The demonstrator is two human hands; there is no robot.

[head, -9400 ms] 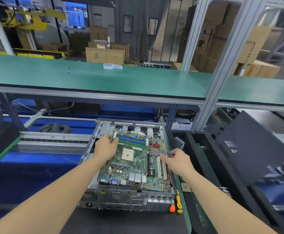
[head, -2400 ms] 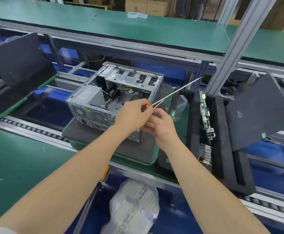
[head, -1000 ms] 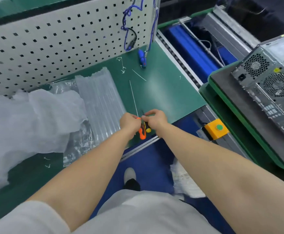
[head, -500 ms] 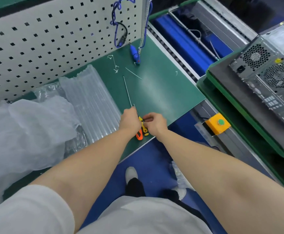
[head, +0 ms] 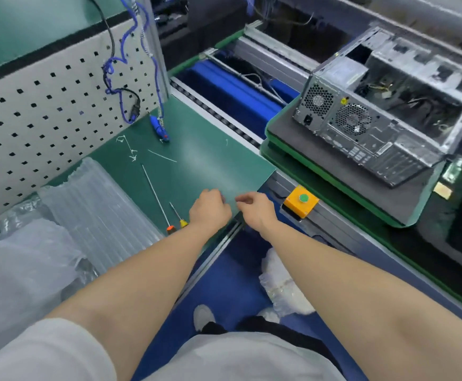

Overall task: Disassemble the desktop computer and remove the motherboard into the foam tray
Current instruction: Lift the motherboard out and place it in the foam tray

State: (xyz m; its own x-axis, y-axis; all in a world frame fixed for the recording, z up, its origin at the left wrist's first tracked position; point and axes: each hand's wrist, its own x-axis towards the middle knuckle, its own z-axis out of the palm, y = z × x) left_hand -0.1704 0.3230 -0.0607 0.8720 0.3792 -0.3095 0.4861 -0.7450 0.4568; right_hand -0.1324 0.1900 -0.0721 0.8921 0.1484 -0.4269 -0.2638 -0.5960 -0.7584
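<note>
Grip: left hand [head: 210,209] and right hand [head: 256,210] loosely curled, nothing held.
Change: desktop computer [head: 383,114] emptied of its board; long screwdriver [head: 156,197] and short screwdriver [head: 177,215] released onto the surface [head: 205,160] moments ago.
Meaning: unscrewing judged finished.
Computer: set on grey mat [head: 306,152] at right, open side up, fan panel turned toward the person, long axis running away rightward.

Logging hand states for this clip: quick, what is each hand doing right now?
Left hand: open, fingers loosely curled, holding nothing.
Right hand: open, loosely curled, nothing visible in it.
</note>
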